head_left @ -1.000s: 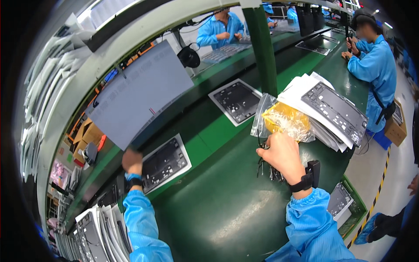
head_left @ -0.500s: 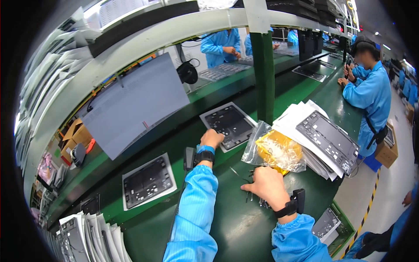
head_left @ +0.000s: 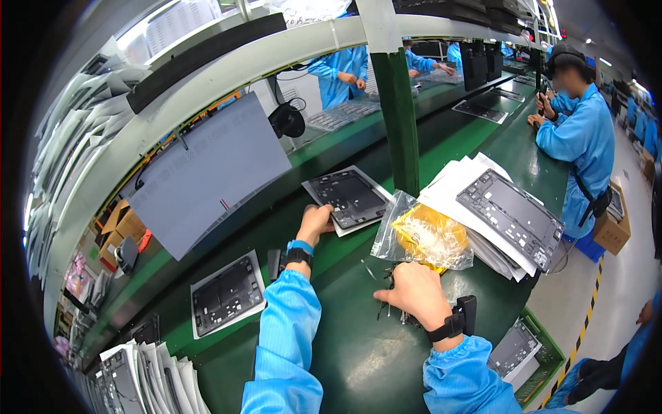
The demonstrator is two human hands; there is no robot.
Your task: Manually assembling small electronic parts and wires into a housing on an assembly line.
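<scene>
Left hand [head_left: 316, 222] is gripping the near edge of the dark panel on its white sheet [head_left: 352, 199] mid-worktop, right hand [head_left: 412, 293] is closing on what look like small dark parts [head_left: 387, 277] beside the yellow-filled bag [head_left: 424, 238]; next move probably needs the panel drawn toward the worktop's near edge.

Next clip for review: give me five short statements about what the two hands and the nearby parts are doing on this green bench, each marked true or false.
1. The left hand touches the dark panel on its white sheet. True.
2. The right hand holds the clear bag of yellow parts in the air. False: the bag lies on the green bench, and the hand rests on small dark parts beside it.
3. Both wrists carry black straps. True.
4. A second dark panel lies left of the left forearm. True.
5. The green post lies flat on the bench. False: it stands upright.
</scene>
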